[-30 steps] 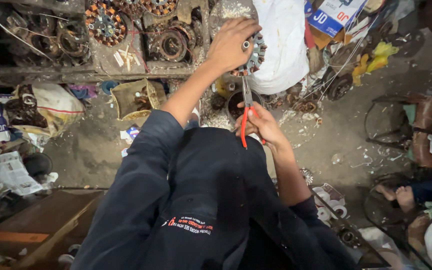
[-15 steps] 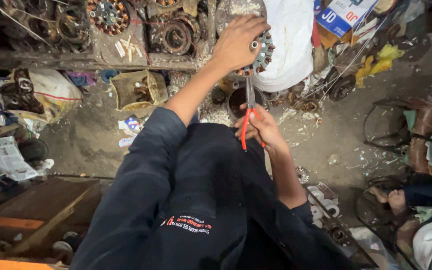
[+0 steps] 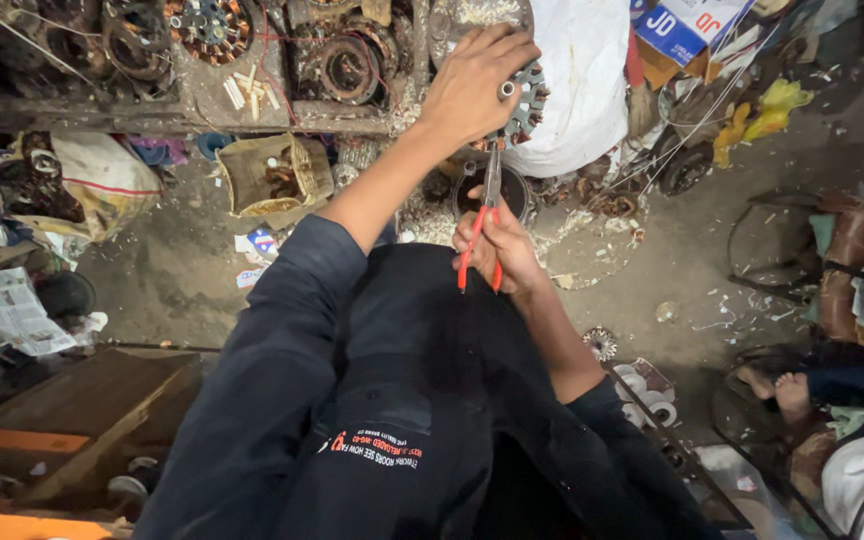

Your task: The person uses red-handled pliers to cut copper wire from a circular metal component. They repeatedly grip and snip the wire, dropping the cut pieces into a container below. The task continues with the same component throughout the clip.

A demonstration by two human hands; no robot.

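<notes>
Two hands are working together here: my left hand (image 3: pixel 467 85) is gripping a round motor stator (image 3: pixel 520 100) up in the air, above a small dark pot (image 3: pixel 482 195) on the floor, while my right hand (image 3: pixel 500 250) is holding red-handled long-nose pliers (image 3: pixel 482 215) with the tips reaching up to the stator's lower edge.

I am judging the main risk to be a slip: the stator is being held from one side only, with nothing under it but the pot and the littered floor (image 3: pixel 182 290), so a hard tug from the pliers could be twisting it out of my grasp or dropping it. If the pliers' tips are letting go suddenly, they could be jabbing toward my left wrist, which is sitting just beside them.

My left fingers (image 3: pixel 497 45) are curling tightly over the stator's top and clamping it against the palm. My right fingers are wrapping around the red handles and squeezing them nearly together, leaving a narrow gap between them. Whether the tips are pinching wire I cannot tell, since they are too small against the stator's edge.
</notes>
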